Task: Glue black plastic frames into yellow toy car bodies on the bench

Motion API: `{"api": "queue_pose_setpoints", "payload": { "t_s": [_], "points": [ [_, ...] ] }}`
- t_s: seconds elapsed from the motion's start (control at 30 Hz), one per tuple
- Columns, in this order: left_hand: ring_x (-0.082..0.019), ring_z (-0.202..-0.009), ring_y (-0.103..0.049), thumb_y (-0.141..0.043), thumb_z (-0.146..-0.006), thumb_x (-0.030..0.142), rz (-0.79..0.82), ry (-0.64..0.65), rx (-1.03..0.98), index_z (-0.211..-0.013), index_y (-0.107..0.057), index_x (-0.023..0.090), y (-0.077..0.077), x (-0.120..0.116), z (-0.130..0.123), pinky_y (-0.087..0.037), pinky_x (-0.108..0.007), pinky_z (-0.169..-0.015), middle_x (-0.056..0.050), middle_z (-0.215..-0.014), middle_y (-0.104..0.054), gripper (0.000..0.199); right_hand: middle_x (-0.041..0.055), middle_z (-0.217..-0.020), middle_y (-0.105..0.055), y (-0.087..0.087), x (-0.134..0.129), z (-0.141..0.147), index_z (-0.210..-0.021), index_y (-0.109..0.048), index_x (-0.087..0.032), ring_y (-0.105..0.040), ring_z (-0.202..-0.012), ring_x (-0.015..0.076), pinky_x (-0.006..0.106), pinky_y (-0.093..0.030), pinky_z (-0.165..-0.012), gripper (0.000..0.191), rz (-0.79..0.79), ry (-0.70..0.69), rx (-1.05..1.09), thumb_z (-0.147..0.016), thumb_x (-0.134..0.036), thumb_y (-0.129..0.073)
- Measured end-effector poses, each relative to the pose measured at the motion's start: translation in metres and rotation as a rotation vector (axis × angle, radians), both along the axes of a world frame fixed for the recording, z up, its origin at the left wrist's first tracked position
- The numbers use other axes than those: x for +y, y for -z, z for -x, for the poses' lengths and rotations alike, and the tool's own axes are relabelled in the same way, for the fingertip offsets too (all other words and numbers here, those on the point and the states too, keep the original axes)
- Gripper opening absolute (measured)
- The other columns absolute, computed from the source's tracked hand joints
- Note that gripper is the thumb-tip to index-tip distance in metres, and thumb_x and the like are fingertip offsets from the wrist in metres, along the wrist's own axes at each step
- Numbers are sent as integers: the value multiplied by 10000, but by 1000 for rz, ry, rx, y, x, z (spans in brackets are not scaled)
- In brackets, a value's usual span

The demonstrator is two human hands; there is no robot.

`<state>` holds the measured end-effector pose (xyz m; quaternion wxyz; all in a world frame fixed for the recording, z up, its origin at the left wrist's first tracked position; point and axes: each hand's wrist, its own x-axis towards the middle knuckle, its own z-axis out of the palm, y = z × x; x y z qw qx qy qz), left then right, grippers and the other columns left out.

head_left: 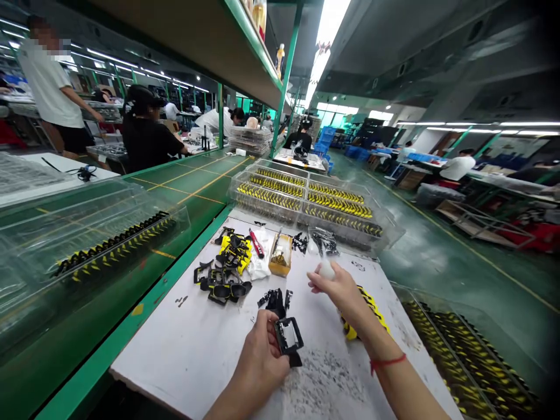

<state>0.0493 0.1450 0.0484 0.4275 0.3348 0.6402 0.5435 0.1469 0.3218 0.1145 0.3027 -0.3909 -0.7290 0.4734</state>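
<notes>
a black plastic rectangular frame (289, 350) is pinched in the left hand (258, 363), its fingers curled closed on the frame's edge, just above the white-topped table (192, 361). the right hand (339, 291) is raised nearby, its thumb and fingers nearly closed on a small white rounded wad (326, 269), perhaps cotton. loose black-and-yellow plastic parts (227, 274) lie in a heap just beside them, and clear plastic trays (266, 210) packed with rows of similar parts stand beyond, at the table's far end.
</notes>
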Motion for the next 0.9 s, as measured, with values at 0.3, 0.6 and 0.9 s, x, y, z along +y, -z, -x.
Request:
{"api": "queue_pose_setpoints", "payload": {
  "t_s": [0.3,0.6,0.9],
  "points": [
    [-62,-508,-376,-545,-513,-30,44,-33,31,-965,-380,188,5,5,2,-252,-175,-412,91,-650,-421,528,22,-716,-663,13,10,77,-743,-673,-201,-601,-682,200,302,-483,-602,183,-390,14,0,-712,-377,-634],
    [-67,-513,-445,-636,-564,76,-66,-15,-21,-999,-403,194,7,-2,6,-324,-161,-422,77,-673,-504,507,-5,-685,-611,-11,-29,22,-924,-660,-205,-538,-603,152,274,-420,-604,269,-498,388,60,-806,-444,-619],
    [-80,-564,-506,-646,-585,81,-61,15,-46,-1007,-402,200,0,-6,9,-387,-154,-454,64,-707,-527,502,-46,-582,-528,19,-70,-11,-892,-648,-195,-471,-480,106,235,-374,-476,300,-93,284,16,-759,-462,-672]
  ]
}}
